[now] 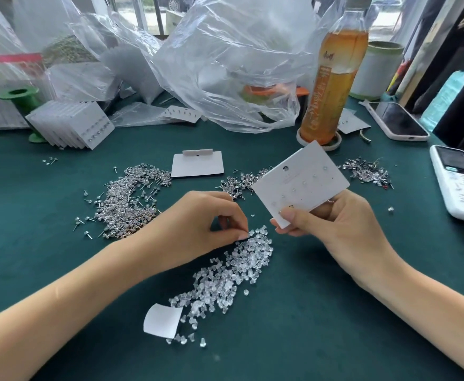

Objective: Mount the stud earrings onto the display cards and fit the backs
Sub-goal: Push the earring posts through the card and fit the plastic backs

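Observation:
My right hand (332, 215) holds a white display card (302, 180) by its lower corner, tilted above the table, with several small studs set in it. My left hand (209, 218) reaches down with thumb and forefinger pinched at the top edge of a pile of clear plastic earring backs (225, 279); whether a back is between the fingertips is hidden. A large heap of stud earrings (129, 199) lies to the left, smaller heaps lie behind the card (239, 182) and at the right (368, 171). An empty display card (197, 164) lies flat further back.
A stack of finished cards (71, 125) leans at back left by a green spool (19, 96). Clear plastic bags (225, 64) crowd the back. A bottle of orange drink (332, 78), a phone (396, 121) and a white handset (459, 185) stand right. A paper scrap (162, 320) lies near.

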Tool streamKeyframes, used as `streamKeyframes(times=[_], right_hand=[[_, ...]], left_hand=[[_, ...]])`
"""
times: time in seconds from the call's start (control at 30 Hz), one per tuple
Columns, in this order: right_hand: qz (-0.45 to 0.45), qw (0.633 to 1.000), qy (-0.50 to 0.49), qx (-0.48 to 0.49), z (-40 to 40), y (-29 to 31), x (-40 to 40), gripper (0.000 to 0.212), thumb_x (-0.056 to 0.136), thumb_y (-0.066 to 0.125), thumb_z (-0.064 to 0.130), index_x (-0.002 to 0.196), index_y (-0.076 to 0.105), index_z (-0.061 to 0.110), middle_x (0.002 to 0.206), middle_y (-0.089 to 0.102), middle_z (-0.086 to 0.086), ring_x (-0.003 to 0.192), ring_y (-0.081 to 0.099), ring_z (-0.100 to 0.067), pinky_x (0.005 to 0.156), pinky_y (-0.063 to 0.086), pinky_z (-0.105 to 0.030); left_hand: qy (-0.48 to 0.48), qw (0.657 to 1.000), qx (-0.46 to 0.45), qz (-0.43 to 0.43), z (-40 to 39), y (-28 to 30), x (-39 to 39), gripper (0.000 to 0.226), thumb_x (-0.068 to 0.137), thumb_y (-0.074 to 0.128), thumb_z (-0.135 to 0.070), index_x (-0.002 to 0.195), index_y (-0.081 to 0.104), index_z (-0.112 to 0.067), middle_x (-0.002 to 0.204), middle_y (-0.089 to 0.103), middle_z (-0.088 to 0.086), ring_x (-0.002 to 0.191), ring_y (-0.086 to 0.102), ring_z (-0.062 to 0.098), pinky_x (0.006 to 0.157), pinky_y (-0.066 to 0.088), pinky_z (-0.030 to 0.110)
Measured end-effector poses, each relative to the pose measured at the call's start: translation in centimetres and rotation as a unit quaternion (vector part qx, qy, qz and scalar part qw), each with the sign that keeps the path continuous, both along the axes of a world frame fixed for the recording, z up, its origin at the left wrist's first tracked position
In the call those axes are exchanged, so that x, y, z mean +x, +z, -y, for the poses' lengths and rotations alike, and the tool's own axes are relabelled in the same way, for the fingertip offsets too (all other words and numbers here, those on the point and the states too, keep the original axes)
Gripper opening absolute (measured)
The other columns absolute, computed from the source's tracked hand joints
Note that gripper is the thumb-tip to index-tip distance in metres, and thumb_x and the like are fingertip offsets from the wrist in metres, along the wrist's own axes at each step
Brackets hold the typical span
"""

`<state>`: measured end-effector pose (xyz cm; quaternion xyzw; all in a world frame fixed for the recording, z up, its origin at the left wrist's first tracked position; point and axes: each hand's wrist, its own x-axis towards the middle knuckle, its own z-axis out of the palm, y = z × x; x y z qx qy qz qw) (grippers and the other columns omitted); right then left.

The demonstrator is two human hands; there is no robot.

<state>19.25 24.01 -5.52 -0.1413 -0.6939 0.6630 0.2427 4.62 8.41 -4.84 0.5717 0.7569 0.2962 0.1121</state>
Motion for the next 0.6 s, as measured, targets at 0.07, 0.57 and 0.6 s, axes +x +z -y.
streamKeyframes(times=[0.07, 0.57, 0.6], right_hand=[[0.009, 1.0, 0.004, 0.006, 0.01, -0.08, -0.05, 0.018, 0.078, 0.071, 0.001, 0.076, 0.07, 0.018, 0.074, 0.075, -0.004, 0.064, 0.072, -0.018, 0.058, 0.056, -0.02], [-0.031, 0.962, -0.057, 0.266, -0.06, -0.6, 0.55, 0.016, 0.073, 0.081, 0.013, 0.073, 0.065, 0.009, 0.071, 0.07, 0.0, 0.061, 0.065, -0.009, 0.055, 0.051, -0.02], [-0.057, 0.933, -0.054, 0.351, -0.23, -0.72, 0.67, 0.019, 0.077, 0.077, 0.013, 0.068, 0.061, 0.011, 0.067, 0.069, 0.002, 0.06, 0.064, -0.006, 0.053, 0.051, -0.02]], left_hand=[[-0.004, 1.0, 0.004, -0.005, -0.1, -0.05, 0.03, 0.003, 0.081, 0.073, -0.022, 0.082, 0.072, -0.025, 0.08, 0.062, -0.016, 0.073, 0.06, 0.003, 0.065, 0.039, 0.006], [0.063, 0.981, 0.034, 0.18, -0.01, 0.3, -0.61, 0.002, 0.082, 0.07, -0.014, 0.081, 0.071, -0.015, 0.076, 0.07, 0.003, 0.066, 0.061, 0.009, 0.065, 0.05, 0.021], [0.078, 0.973, 0.043, 0.213, -0.06, 0.42, -0.64, 0.002, 0.081, 0.07, -0.014, 0.081, 0.072, -0.014, 0.079, 0.071, 0.006, 0.068, 0.062, 0.009, 0.067, 0.05, 0.019]])
